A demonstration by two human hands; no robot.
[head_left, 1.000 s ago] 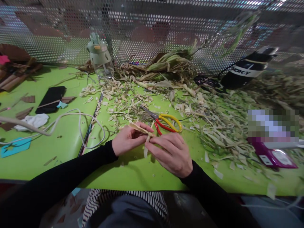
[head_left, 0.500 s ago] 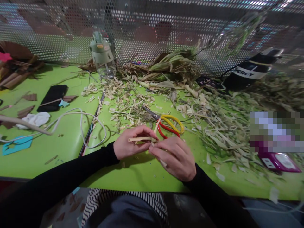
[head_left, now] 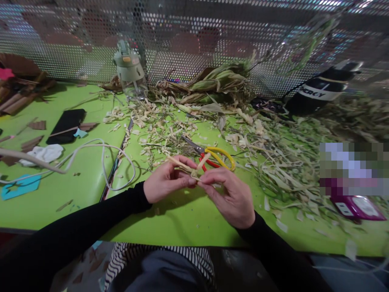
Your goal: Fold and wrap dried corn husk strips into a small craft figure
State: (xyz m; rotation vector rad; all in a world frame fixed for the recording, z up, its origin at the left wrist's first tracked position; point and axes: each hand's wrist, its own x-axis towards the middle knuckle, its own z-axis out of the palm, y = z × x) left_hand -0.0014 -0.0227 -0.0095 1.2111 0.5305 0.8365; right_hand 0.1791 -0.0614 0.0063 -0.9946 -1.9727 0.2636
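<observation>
Between my two hands is a small piece of pale dried plant strips [head_left: 194,173], perhaps husk, joined at a greenish knot with ends sticking out. My left hand [head_left: 170,180] pinches it, with one strip lying across the fingers. Thumb and forefinger of my right hand [head_left: 229,194] are closed on its right end, close to the left fingertips. Just beyond the hands lie scissors [head_left: 209,153] with one yellow and one red handle, blades pointing to the far left. Part of the red handle is hidden behind the right hand and a strip.
Plant scraps [head_left: 164,125] cover the green table [head_left: 75,162]. A husk bundle [head_left: 219,83] and a clear bottle [head_left: 130,73] stand by the mesh screen. On the left lie a black phone [head_left: 65,125] and a white cable [head_left: 105,162]; right, a black bottle [head_left: 319,91] and a purple packet [head_left: 358,205].
The plant piece has turned: its left strip now slants up across my left fingers. My right hand has rolled and shifted slightly right, its fingertips more exposed.
</observation>
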